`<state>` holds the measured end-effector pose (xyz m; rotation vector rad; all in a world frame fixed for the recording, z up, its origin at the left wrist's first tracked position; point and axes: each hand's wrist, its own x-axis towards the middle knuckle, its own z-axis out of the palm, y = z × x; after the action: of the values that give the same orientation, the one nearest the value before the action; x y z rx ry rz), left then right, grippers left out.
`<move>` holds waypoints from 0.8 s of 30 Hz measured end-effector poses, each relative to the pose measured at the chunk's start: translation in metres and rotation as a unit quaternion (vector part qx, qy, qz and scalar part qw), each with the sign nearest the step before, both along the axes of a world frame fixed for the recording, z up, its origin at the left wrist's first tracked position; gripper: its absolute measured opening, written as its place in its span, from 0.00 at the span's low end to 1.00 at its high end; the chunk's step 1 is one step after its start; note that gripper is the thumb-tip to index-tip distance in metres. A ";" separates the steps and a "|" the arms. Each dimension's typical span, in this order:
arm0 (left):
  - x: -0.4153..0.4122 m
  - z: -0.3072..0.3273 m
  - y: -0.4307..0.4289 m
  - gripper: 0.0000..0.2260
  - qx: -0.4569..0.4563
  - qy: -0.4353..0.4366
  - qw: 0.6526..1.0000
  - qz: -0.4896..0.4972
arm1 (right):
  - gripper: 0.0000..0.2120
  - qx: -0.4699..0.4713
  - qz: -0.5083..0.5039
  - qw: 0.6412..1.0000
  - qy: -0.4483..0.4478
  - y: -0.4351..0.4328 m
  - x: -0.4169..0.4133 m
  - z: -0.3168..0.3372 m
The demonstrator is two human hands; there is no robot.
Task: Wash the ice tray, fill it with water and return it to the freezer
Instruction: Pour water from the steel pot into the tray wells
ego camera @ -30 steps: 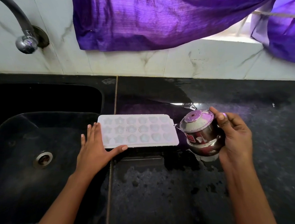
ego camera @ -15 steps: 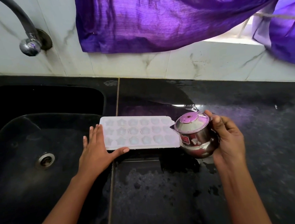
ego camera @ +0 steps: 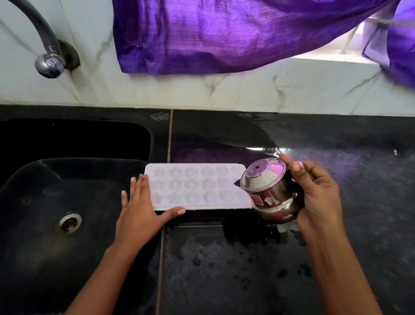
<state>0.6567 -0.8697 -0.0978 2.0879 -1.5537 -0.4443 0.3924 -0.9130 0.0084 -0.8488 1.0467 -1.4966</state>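
A white ice tray (ego camera: 193,185) with star and flower shaped cells lies flat on the black counter, its left end at the sink's edge. My left hand (ego camera: 141,213) rests against that left end with straight fingers, the thumb along the tray's front edge. My right hand (ego camera: 315,195) grips a small steel pot (ego camera: 270,189), tilted with its mouth toward the tray's right end and overlapping the tray's right corner. Whether water runs from it I cannot tell.
A black sink (ego camera: 33,248) with a round drain (ego camera: 68,223) fills the left. A dark tap (ego camera: 47,58) comes out of the white tiled wall. A purple curtain (ego camera: 239,21) hangs at the back. The black counter (ego camera: 237,280) in front is wet.
My right hand has brought the steel pot left, from beside the tray to over its right end, and tilted it further. My left hand stays at the tray's left end.
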 end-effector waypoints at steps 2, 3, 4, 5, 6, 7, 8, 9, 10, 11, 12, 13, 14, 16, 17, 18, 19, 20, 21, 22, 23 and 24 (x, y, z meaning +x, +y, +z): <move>0.000 0.000 0.000 0.56 -0.001 -0.001 1.000 0.000 | 0.08 0.000 0.002 1.000 0.010 -0.001 0.000 0.000; 0.000 0.000 0.000 0.56 -0.002 -0.001 1.000 0.000 | 0.08 -0.001 0.003 1.000 0.015 -0.001 0.000 0.000; 0.000 0.000 0.000 0.56 -0.002 0.000 1.000 0.000 | 0.08 -0.002 0.004 1.000 0.018 -0.001 0.000 0.000; 0.000 0.001 0.001 0.56 -0.002 -0.001 1.000 0.000 | 0.07 -0.003 0.004 1.000 0.019 -0.002 0.000 0.000; 0.000 0.000 0.001 0.55 -0.002 -0.001 1.000 0.000 | 0.07 -0.003 0.004 1.000 0.019 -0.002 -0.001 0.001; 0.000 0.000 0.001 0.55 -0.002 0.000 1.000 0.000 | 0.05 -0.004 0.005 1.000 0.019 -0.002 -0.001 0.001; 0.000 0.000 0.001 0.55 -0.002 0.000 1.000 0.000 | 0.03 -0.004 0.005 1.000 0.018 -0.003 -0.001 0.002; 0.000 0.000 0.001 0.55 -0.001 0.000 1.000 -0.001 | 0.02 -0.004 0.005 1.000 0.020 -0.003 -0.001 0.003; 0.001 0.000 0.000 0.56 0.000 -0.001 1.000 -0.001 | 0.01 -0.003 0.004 1.000 0.024 -0.002 -0.001 0.004; 0.001 0.000 0.001 0.56 0.000 -0.001 1.000 0.000 | 0.01 -0.004 0.003 1.000 0.025 -0.003 -0.001 0.005; 0.001 -0.001 0.001 0.56 -0.001 0.000 1.000 0.000 | 0.02 -0.003 0.001 1.000 0.023 -0.002 -0.001 0.006; 0.000 -0.001 0.001 0.56 -0.001 0.001 1.000 0.001 | 0.02 -0.003 0.000 1.000 0.021 -0.002 -0.001 0.006; 0.000 -0.001 0.001 0.56 -0.002 0.001 1.000 0.001 | 0.03 -0.002 0.000 1.000 0.017 -0.002 -0.001 0.007; 0.001 -0.001 0.001 0.56 -0.004 0.002 1.000 0.001 | 0.03 -0.002 0.002 1.000 0.014 -0.003 -0.001 0.008; 0.001 -0.001 0.001 0.56 -0.004 0.003 1.000 0.000 | 0.03 -0.002 0.002 1.000 0.014 -0.003 -0.001 0.008; 0.001 -0.001 0.000 0.56 -0.004 0.002 1.000 0.000 | 0.03 -0.002 0.001 1.000 0.014 -0.003 -0.001 0.008; 0.001 -0.001 0.000 0.56 -0.003 0.001 1.000 0.000 | 0.03 -0.003 -0.001 1.000 0.015 -0.003 -0.001 0.009; 0.001 -0.002 0.000 0.56 -0.003 -0.001 1.000 0.001 | 0.04 -0.004 -0.001 1.000 0.015 -0.003 -0.001 0.009; 0.001 -0.002 0.000 0.56 -0.002 -0.003 1.000 0.001 | 0.04 -0.006 0.000 1.000 0.015 -0.004 -0.001 0.008; 0.001 -0.001 0.001 0.56 -0.002 -0.003 1.000 0.002 | 0.03 -0.006 0.002 1.000 0.014 -0.004 -0.002 0.008; 0.000 -0.001 0.001 0.56 -0.001 -0.003 1.000 0.002 | 0.02 -0.006 0.003 1.000 0.014 -0.004 -0.002 0.007; 0.000 -0.001 0.001 0.56 -0.001 -0.003 1.000 0.002 | 0.02 -0.005 0.004 1.000 0.016 -0.004 -0.002 0.007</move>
<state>0.6568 -0.8690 -0.0987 2.0924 -1.5524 -0.4339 0.3908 -0.9173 0.0151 -0.8862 1.0584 -1.4871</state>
